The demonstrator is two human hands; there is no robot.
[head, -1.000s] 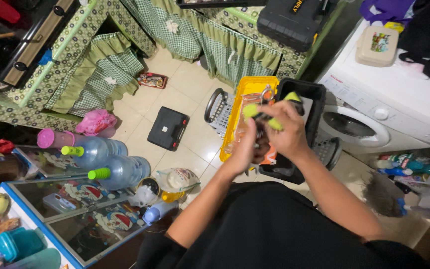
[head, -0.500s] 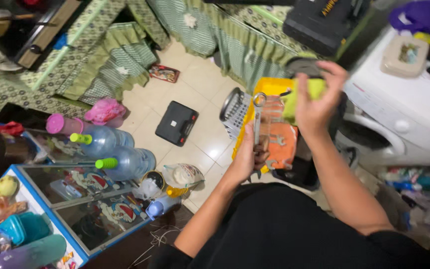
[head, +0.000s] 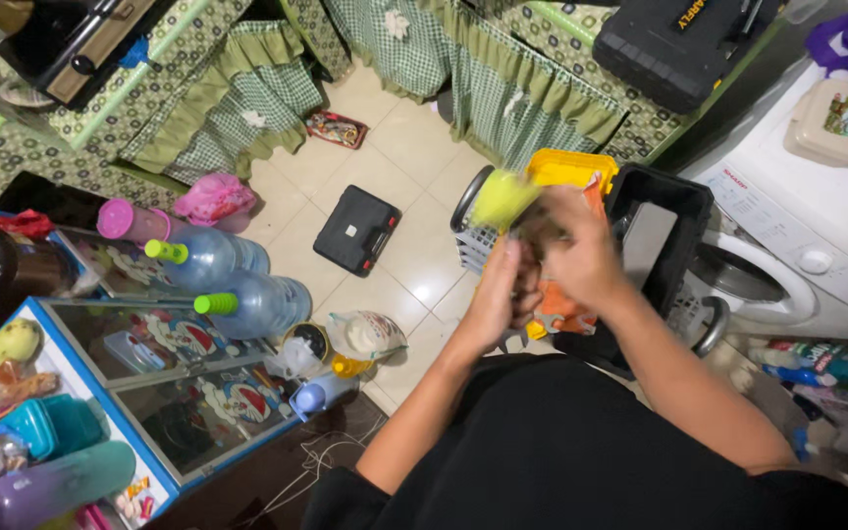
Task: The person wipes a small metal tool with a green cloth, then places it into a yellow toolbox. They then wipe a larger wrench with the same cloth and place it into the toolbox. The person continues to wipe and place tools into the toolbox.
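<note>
Two hands meet over an open yellow tool tray [head: 569, 167], close together and partly overlapping. The right hand [head: 581, 257] lies on top with its grip pressed around a tool with a yellow-green handle [head: 501, 199]; the handle sticks out up and to the left of the fist and is blurred, so the tool's kind cannot be told. The left hand [head: 499, 299] sits just below and against the right one, fingers curled upward; what its grip pinches is hidden by the right hand, so I cannot tell whether it holds anything. Under both hands lies an orange pouch [head: 566, 312] with small metal parts showing at its lower edge.

Just right of the yellow tray stands a black bin [head: 667, 228], and a grey basket [head: 471, 231] touches the tray's left side. On the tiled floor [head: 385, 147], well apart to the left, lies a small black case [head: 356, 230]. Further left are two clear water bottles [head: 238, 285] with green caps, beside a glass-topped cabinet [head: 164, 373]. A white washing machine [head: 787, 236] stands at the right, and a black toolbox [head: 684, 44] rests on the green-tiled counter [head: 640, 123] above.
</note>
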